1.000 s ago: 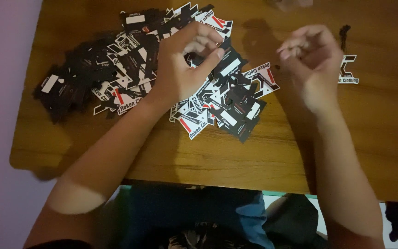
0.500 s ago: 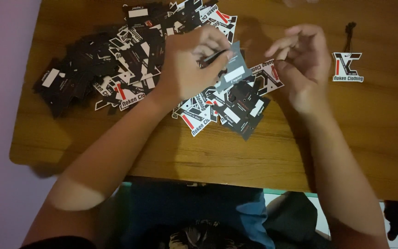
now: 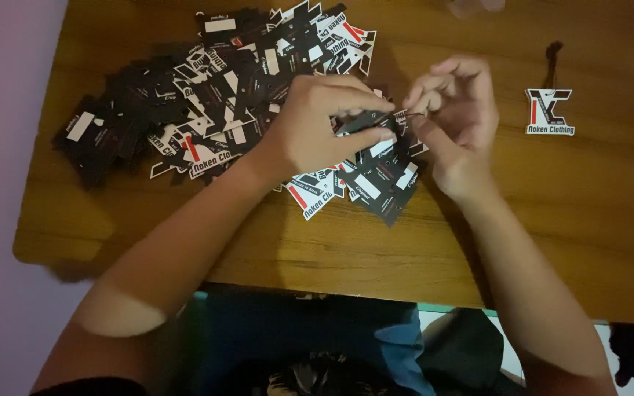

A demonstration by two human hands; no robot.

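Left hand (image 3: 315, 126) pinches black tag (image 3: 367, 121); right hand (image 3: 455, 121) fingers its string (image 3: 414, 114)

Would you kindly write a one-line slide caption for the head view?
Left hand pinches a black tag while right hand works a thin loop at it, above a tag pile on a wooden table.

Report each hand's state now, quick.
Left hand: closed, pinching a black hang tag above the pile of tags.
Right hand: fingers pinched on a thin dark string at that tag's edge.
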